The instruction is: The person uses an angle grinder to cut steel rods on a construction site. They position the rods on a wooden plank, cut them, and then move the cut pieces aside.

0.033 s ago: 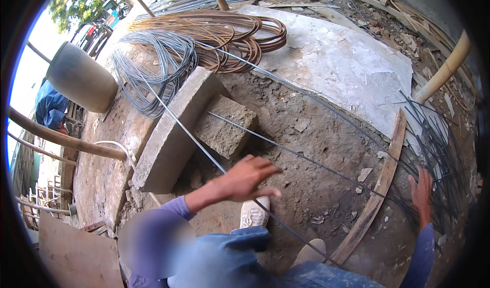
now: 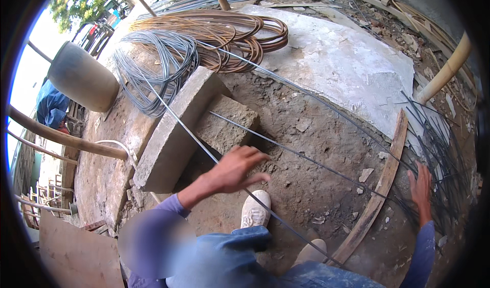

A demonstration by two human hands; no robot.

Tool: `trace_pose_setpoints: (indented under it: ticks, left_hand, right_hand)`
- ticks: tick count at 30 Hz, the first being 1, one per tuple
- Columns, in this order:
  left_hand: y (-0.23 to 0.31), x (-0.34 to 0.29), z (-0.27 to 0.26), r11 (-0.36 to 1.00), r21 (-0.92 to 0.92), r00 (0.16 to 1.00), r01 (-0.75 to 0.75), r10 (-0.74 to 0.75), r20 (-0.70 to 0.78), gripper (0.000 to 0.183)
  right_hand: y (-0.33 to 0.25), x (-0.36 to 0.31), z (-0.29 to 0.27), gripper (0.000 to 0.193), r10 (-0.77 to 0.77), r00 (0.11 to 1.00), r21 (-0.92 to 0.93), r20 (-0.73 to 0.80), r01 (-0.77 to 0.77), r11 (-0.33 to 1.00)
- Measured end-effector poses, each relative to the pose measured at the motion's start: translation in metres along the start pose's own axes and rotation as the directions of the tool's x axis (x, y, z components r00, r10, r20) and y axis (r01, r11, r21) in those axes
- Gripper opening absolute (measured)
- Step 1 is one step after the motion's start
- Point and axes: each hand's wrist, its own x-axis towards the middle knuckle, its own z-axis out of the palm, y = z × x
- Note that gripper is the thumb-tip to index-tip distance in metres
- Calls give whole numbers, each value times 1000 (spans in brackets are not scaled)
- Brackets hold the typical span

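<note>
My left hand [image 2: 237,169] is open, palm down, with thumb and fingers apart, above a long thin steel rod [image 2: 191,130]. That rod runs from the grey wire coil [image 2: 153,73] across a concrete block [image 2: 166,150], passes behind my hand and ends near my feet. Whether the hand touches it I cannot tell. On the right, my right hand [image 2: 420,190] has its fingers stretched out, open, beside a bundle of dark thin rods [image 2: 444,170]. Between the hands lies a second rod [image 2: 301,157], reaching from a rough shorter block [image 2: 229,122] over a curved wooden plank [image 2: 371,209].
Rusty brown coils [image 2: 245,30] lie behind the grey one. A third rod [image 2: 326,100] crosses beside a pale slab [image 2: 342,53]. At left stand a large barrel [image 2: 84,78] and a bamboo pole [image 2: 66,139]; another pole [image 2: 449,66] leans at right. My shoe [image 2: 255,210] rests on dirt.
My left hand has shifted a little left and nearer to me along the rod. My right hand has moved slightly, its fingers a bit farther away from me. The rods and blocks lie unchanged.
</note>
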Motion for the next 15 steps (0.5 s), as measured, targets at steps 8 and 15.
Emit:
trace_pose_setpoints:
  ticks: [8,15]
  left_hand:
    - [-115,-79,-56,925,332,983,185,-170,-75,58]
    - [-136,-89,-48,930,364,999,49,-50,-7,54]
  right_hand:
    - [-221,137,15,67,-384,922,380,-50,373,846]
    - [-299,163,35,53,-369,923,556,108,252,792]
